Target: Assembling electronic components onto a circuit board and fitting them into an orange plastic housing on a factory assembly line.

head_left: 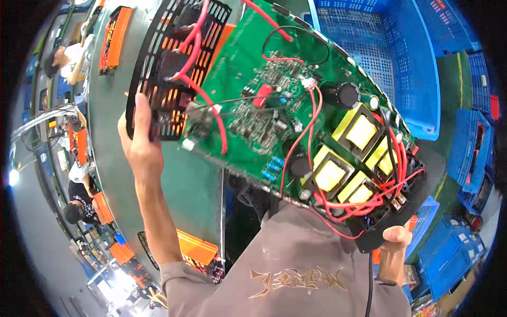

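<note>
A large green circuit board [227, 79] is held up at a tilt above my lap, beside the workbench. My left hand [141, 140] grips a black slotted end panel [150, 79] at the board's left end, thumb on its face; the other fingers are mostly hidden behind. Thick red wires run from this panel to the board. At the opposite end, my right hand [396, 238] is closed on the edge of a black end plate [433, 169], with its thumb on top. Yellow-wrapped transformers [330, 171], black capacitors [348, 95] and a bundle of red wires [364, 203] crowd that end.
A blue plastic crate [430, 79] stands just beyond the board, with more blue crates [467, 153] at the right. Orange housings [198, 248] lie along the green workbench [113, 100], another [115, 39] farther up. Two people [79, 206] are at the far left.
</note>
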Tool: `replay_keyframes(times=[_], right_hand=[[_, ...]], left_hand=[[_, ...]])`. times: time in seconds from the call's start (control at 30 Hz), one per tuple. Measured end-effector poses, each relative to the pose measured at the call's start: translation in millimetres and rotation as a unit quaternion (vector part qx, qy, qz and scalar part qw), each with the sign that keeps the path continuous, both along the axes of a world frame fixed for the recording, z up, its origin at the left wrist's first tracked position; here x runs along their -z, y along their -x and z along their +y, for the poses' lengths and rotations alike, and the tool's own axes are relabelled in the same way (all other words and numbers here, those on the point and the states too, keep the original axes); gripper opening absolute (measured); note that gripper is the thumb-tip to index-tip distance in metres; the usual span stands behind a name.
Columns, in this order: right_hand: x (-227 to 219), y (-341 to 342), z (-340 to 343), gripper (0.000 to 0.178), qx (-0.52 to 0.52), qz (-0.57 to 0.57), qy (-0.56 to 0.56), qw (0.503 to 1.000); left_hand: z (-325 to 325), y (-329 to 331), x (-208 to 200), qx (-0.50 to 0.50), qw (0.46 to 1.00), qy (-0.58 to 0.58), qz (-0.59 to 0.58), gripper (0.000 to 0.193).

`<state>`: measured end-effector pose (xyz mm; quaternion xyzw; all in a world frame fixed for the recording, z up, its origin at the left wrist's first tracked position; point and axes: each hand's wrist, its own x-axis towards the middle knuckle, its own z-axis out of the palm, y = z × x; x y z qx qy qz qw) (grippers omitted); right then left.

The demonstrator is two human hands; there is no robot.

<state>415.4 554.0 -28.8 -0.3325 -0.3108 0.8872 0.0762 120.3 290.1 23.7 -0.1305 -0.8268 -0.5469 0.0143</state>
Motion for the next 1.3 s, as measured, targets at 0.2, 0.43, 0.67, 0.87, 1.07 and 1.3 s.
replay_keyframes(times=[0.2,0.43,0.67,0.87,1.07,1.3], right_hand=[[34,-27,-7,0.092,0.033,0.003,0.029,0.999],[37,-31,7,0.090,0.020,-0.035,-0.004,0.999],[32,-27,8,0.090,0.009,-0.043,-0.014,0.999],[20,-7,12,0.091,0.005,-0.059,-0.035,0.998],[9,12,18,0.092,-0.007,-0.067,-0.038,0.997],[4,16,20,0.093,-0.020,-0.074,-0.039,0.996]], left_hand=[[20,-18,21,0.045,0.984,0.111,0.133,0.026],[35,-19,33,0.030,0.964,0.142,0.224,0.025],[37,-22,47,0.008,0.952,0.145,0.268,0.026],[37,-11,38,0.000,0.951,0.143,0.274,0.027],[41,-7,32,-0.026,0.961,0.110,0.252,0.027],[42,-4,25,-0.052,0.962,0.113,0.244,0.024]])
